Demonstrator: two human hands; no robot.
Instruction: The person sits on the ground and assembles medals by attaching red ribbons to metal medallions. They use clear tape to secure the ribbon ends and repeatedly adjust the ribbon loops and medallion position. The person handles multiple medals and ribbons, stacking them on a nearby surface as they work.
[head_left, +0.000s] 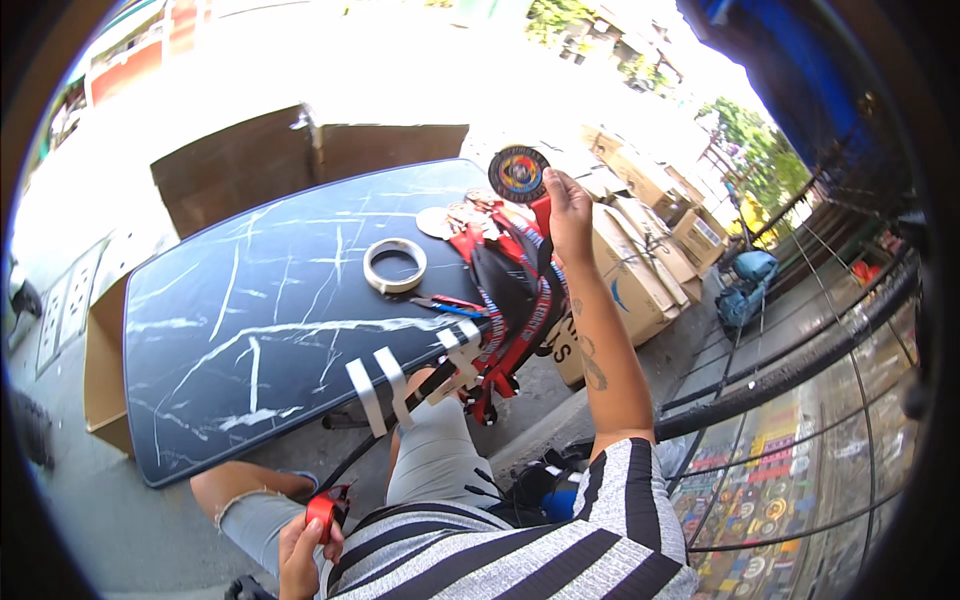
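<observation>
My right hand (570, 215), stretched out over the table's far right corner, pinches a round dark medal (519, 174) with a colourful centre. A piece of red ribbon (542, 212) shows just below these fingers. Down by my lap, my left hand (300, 550) is closed on a folded red ribbon (322, 512). Near the right hand, a heap of red and black printed medal ribbons (510, 290) hangs over the table's right edge. Several copper-coloured medals (468, 215) lie at its top. A dark strap (360, 452) runs from near my left hand toward the table edge.
The black marble-patterned table (200, 320) carries a roll of masking tape (395, 266) and a blue-and-red cutter (448, 305). White tape strips (366, 396) hang off its near edge. Cardboard boxes (640, 265) stand behind at right. A bicycle-like wheel (790, 385) occupies the right side.
</observation>
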